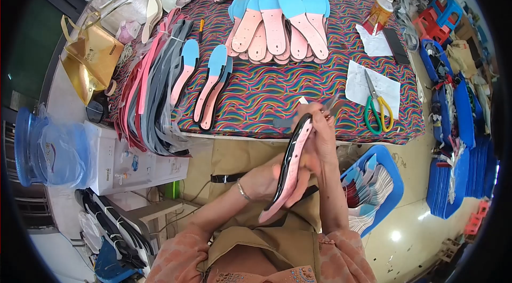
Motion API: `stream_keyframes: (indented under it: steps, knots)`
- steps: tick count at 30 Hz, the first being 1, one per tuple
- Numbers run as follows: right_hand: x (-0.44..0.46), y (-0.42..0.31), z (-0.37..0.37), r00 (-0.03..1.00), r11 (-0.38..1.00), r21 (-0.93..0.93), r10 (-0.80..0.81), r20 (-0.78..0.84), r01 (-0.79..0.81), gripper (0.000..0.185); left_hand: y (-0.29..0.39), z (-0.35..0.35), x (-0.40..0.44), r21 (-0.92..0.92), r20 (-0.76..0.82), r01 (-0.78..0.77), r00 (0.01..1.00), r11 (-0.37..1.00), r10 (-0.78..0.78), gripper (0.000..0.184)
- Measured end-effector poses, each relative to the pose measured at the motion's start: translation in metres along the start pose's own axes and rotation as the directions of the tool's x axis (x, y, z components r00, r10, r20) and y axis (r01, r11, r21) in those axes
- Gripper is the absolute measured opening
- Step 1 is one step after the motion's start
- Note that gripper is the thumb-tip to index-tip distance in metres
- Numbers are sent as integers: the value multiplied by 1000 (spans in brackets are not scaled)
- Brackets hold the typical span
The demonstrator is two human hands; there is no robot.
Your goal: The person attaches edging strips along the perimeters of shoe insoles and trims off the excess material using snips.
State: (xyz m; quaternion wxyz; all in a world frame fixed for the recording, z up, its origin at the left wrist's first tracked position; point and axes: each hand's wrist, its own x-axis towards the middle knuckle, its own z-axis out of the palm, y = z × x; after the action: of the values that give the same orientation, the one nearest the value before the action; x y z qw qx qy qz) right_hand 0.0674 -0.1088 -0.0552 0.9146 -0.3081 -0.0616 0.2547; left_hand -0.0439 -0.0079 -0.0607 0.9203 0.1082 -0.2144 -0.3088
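Note:
A pink insole (pixel 290 176) with a glossy black strip along its left edge is held tilted in front of my body, below the table's front edge. My right hand (pixel 320 125) grips its upper end, and a small blurred metal tool shows beside those fingers. My left hand (pixel 269 176) wraps round the lower part from the left, partly hidden behind the insole. Blue-and-pink insoles with black edging (pixel 212 85) lie on the table ahead, another (pixel 185 72) to their left. Long grey, pink and red strips (pixel 154 85) hang over the table's front left edge.
Piled insoles (pixel 274 21) cover the back of the patterned table (pixel 250 115). Scissors (pixel 377 107) rest on paper at the right, near a bottle (pixel 380 11). A blue basket (pixel 392 192) of insoles stands below right. A white water dispenser (pixel 133 160) stands at left.

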Motion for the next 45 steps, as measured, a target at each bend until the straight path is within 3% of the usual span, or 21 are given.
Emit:
stream_keyframes:
  steps: [2, 4, 6, 12, 14, 20, 22, 26, 28, 29, 30, 32, 33, 35, 36, 38, 39, 40, 42, 43, 45]
  knots:
    - [3, -13, 0, 991, 971, -199, -129, 39, 135, 16, 15, 24, 10, 281, -399, -32, 905, 959, 147, 85]
    - [-1, -24, 12, 981, 954, -228, -188, 49, 194, 13, 19, 23, -1, 241, -386, -45, 912, 969, 138, 77]
    - [-3, -28, 16, 975, 889, -402, -196, 101, 220, 12, 25, 33, -5, 376, -544, 73, 824, 924, 156, 72]
    - [-9, -33, 22, 989, 828, -543, -88, 119, 139, 11, 40, 35, -5, 475, -580, 236, 808, 848, 100, 62]
    - [-10, -30, 23, 982, 790, -590, -76, 175, 166, 13, 46, 29, -1, 220, -548, 73, 835, 973, 61, 61]
    - [-18, -28, 31, 986, 721, -678, -39, 163, 141, 16, 44, 34, -4, 546, -595, 166, 767, 821, 240, 54]
    - [-20, -26, 30, 984, 688, -708, -51, 170, 158, 16, 44, 35, -4, 674, -608, 277, 735, 685, 301, 54]
    - [-20, -12, 11, 993, 777, -619, -93, 67, 115, 15, 56, 33, -10, 550, -631, 295, 760, 781, 157, 51]
    - [-17, -5, 20, 982, 900, -431, -132, -134, 62, 15, 61, 37, -14, 531, -557, 204, 816, 823, 157, 53]
    - [-14, -5, 11, 969, 938, -343, -123, -213, 44, 15, 60, 24, -19, 505, -475, 23, 842, 863, 256, 57]
    - [-10, -9, 4, 951, 967, -253, -105, -291, 30, 15, 65, 24, -20, 558, -480, -44, 797, 828, 366, 62]
    - [-7, -3, 2, 965, 988, -144, -84, -248, 49, 17, 68, 28, -23, 857, -401, 95, 741, 507, 539, 42]
    - [-8, 5, 7, 950, 985, -172, -58, -307, 5, 18, 71, 27, -21, 861, -399, 96, 737, 500, 546, 42]
    - [-11, 25, 25, 912, 972, -212, 3, -410, -99, 23, 80, 23, -18, 982, 101, 6, 827, -189, 553, 28]
    - [-14, 36, 21, 910, 961, -185, 117, -399, -204, 26, 84, 20, -25, 981, 101, 11, 827, -195, 553, 28]
    - [-24, 39, 37, 928, 932, -202, 235, -289, -299, 28, 93, 14, -47, 972, -108, 226, 668, -62, 736, 14]
    - [-27, 42, 25, 946, 925, -209, 295, -138, -319, 30, 104, 19, -48, 963, -242, 207, 404, 170, 882, 15]
    - [-30, 43, 16, 945, 924, -207, 297, -138, -320, 30, 121, 27, -47, 918, -392, 115, 111, 381, 913, 15]
    - [-34, 42, 3, 972, 829, -525, 88, -218, -193, 29, 156, 43, -54, 879, -355, 377, 104, 293, 929, 19]
    - [-37, 39, -6, 974, 792, -586, 50, -220, -173, 25, 173, 34, -63, 879, -353, 377, 108, 291, 929, 19]
    - [-43, 34, -19, 973, 758, -630, 21, -232, -166, 26, 193, -4, -91, 636, -310, 771, 218, 31, 925, 36]
